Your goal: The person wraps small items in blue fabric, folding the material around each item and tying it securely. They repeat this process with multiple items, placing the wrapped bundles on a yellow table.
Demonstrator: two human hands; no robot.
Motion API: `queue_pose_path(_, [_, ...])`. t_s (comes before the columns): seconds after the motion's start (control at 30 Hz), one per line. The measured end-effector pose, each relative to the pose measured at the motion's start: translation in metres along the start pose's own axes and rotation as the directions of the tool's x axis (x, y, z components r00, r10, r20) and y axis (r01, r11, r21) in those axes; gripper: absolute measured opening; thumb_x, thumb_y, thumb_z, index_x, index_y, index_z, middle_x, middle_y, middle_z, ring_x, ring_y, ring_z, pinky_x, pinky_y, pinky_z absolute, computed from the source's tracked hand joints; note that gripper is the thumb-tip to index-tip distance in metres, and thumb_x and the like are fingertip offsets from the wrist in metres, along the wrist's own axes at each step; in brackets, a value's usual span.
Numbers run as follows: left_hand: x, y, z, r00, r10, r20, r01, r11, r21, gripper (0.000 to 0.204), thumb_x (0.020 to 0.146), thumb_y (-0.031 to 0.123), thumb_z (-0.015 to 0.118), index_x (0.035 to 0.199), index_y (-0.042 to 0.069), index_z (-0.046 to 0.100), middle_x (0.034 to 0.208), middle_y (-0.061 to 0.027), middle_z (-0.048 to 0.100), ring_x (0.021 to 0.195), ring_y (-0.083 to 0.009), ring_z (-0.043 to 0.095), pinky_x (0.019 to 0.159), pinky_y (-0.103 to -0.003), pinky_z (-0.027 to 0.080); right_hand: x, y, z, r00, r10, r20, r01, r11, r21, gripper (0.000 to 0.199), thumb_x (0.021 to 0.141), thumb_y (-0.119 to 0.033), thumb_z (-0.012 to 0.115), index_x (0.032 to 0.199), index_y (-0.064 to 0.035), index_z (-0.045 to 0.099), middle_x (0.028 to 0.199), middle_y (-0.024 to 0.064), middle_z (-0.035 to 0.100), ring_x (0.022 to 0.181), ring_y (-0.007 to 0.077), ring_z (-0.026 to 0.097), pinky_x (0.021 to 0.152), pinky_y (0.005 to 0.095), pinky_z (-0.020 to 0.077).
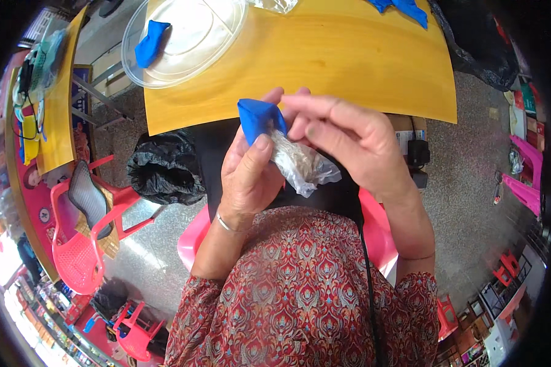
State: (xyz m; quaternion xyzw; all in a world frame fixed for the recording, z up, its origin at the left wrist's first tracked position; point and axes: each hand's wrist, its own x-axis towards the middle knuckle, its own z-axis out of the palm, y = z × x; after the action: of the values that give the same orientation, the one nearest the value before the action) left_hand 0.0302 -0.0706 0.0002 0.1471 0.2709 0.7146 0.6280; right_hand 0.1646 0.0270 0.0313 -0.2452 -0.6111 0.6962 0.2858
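Observation:
My left hand [248, 174] is closed around a small blue fabric piece [260, 116] that comes to a folded point. Against it, in the same grip, lies a crumpled clear plastic bag [303, 165] with something pale and straw-coloured inside. My right hand [349, 128] is at the right side of the blue piece, just above the bag. Its index finger reaches toward the fabric, while the thumb bends in near another fingertip. Whatever is between those fingertips is too small or hidden to make out. Both hands are above my lap, at the table's near edge.
On the yellow table [324, 67] lies a round clear plastic lid [196, 58] with another blue piece [152, 44] on it. More blue fabric [410, 11] is at the far right edge. A black plastic bag [165, 171] stands below left; a red chair [79, 263] is farther left.

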Motion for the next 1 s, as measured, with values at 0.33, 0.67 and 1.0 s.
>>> queue_pose_path(0.33, [0.0, 0.0, 0.004, 1.0, 0.018, -0.016, -0.018, 1.0, -0.01, 0.063, 0.096, 0.019, 0.055, 0.147, -0.002, 0.026, 0.152, -0.0244, 0.029, 0.138, -0.0347, 0.035, 0.115, -0.05, 0.027, 0.008, 0.015, 0.006, 0.977, -0.201, -0.068, 0.154, 0.891, -0.427, 0.011, 0.08, -0.002, 0.074, 0.089, -0.0007, 0.068, 0.083, 0.002, 0.067, 0.07, 0.0065, 0.06, 0.06, 0.0222, 0.0477])
queue_pose_path(0.67, [-0.003, -0.005, 0.0, 0.905, 0.158, -0.394, -0.027, 0.948, 0.318, 0.037, 0.096, 0.007, 0.056, 0.13, -0.003, 0.045, 0.124, -0.0138, 0.057, 0.111, -0.0197, 0.058, 0.098, -0.034, 0.047, 0.009, 0.028, 0.026, 0.954, -0.267, -0.14, 0.177, 0.871, -0.458, 0.01, 0.076, -0.003, 0.071, 0.08, -0.0026, 0.062, 0.074, 0.0084, 0.063, 0.065, 0.0197, 0.066, 0.06, 0.0287, 0.0521])
queue_pose_path(1.0, [0.004, -0.004, -0.008, 0.832, 0.43, -0.351, -0.084, 0.723, 0.685, 0.023, 0.087, 0.003, 0.067, 0.108, -0.005, 0.061, 0.092, -0.0054, 0.067, 0.079, -0.0083, 0.061, 0.073, -0.023, 0.051, 0.008, 0.031, 0.025, 0.904, -0.426, 0.029, 0.383, 0.781, -0.494, 0.013, 0.072, 0.003, 0.071, 0.081, -0.0027, 0.062, 0.078, 0.0092, 0.064, 0.064, 0.0193, 0.063, 0.058, 0.029, 0.0507])
